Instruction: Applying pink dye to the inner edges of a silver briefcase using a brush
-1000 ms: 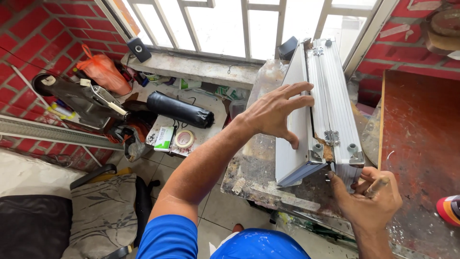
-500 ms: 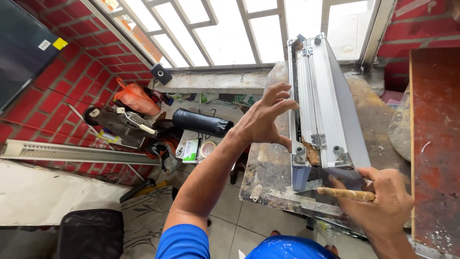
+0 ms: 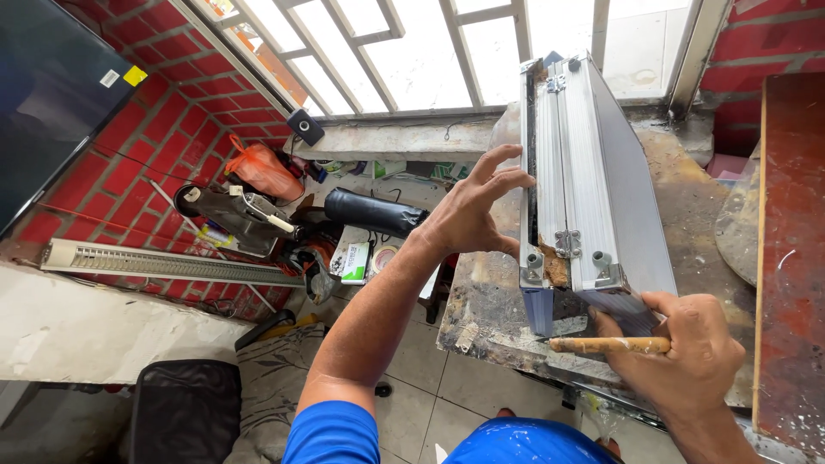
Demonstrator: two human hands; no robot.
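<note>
Aluminium case [image 3: 593,180] upright on stained workbench [image 3: 687,206] under barred window [image 3: 412,51]. Left hand [image 3: 473,210] open, fingers spread against case side. Right hand [image 3: 683,352] closed around wooden-handled tool [image 3: 610,344] at case corner. Red brick wall [image 3: 146,146], tiled floor [image 3: 421,387].

Head-worn view, steeply downward, close

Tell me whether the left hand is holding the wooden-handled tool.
No: the left hand presses the aluminium case; the right hand grips the tool.

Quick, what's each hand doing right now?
Left hand: open, fingers spread against the aluminium case.
Right hand: closed around a wooden-handled tool.
</note>
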